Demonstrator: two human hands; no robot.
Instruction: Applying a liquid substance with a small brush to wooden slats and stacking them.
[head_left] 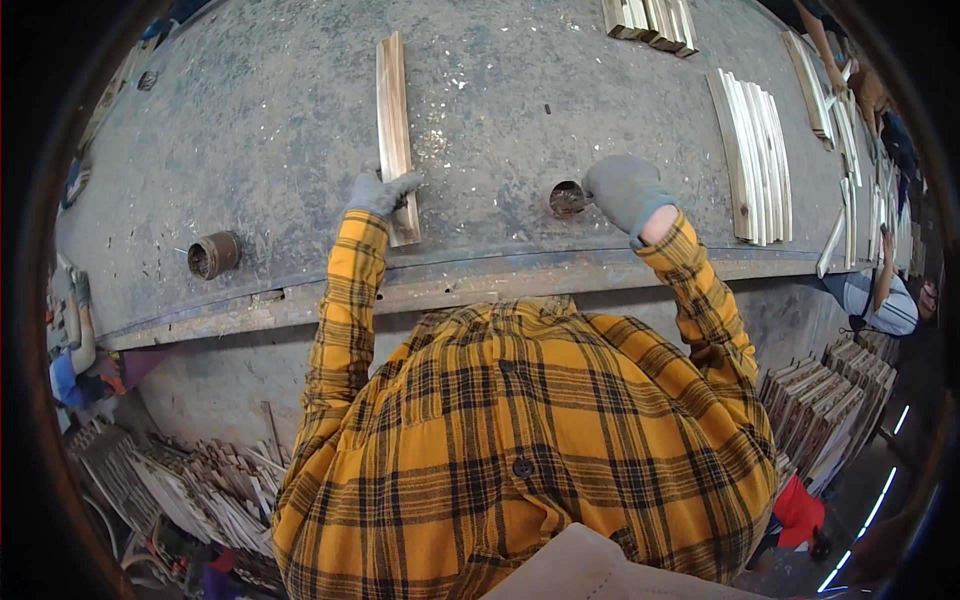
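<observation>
A long, narrow wooden strip (393,110) lies on the grey worktable, its length pointing away from me. My left hand (380,192), in a grey glove, grips the strip close to its near end, with the thumb lying across the wood. To the right, my right hand (628,192), also gloved in grey, is closed beside a small round can (567,198) with dark brown stuff inside. Whatever those right fingers hold is hidden by the hand and glove.
Another brown can (215,255) lies at left on the worktable (300,130). Several pale strips (752,160) lie at right, more strips (650,22) at the far edge. Other people work at both sides. Wood stacks (815,400) stand below the table's near edge.
</observation>
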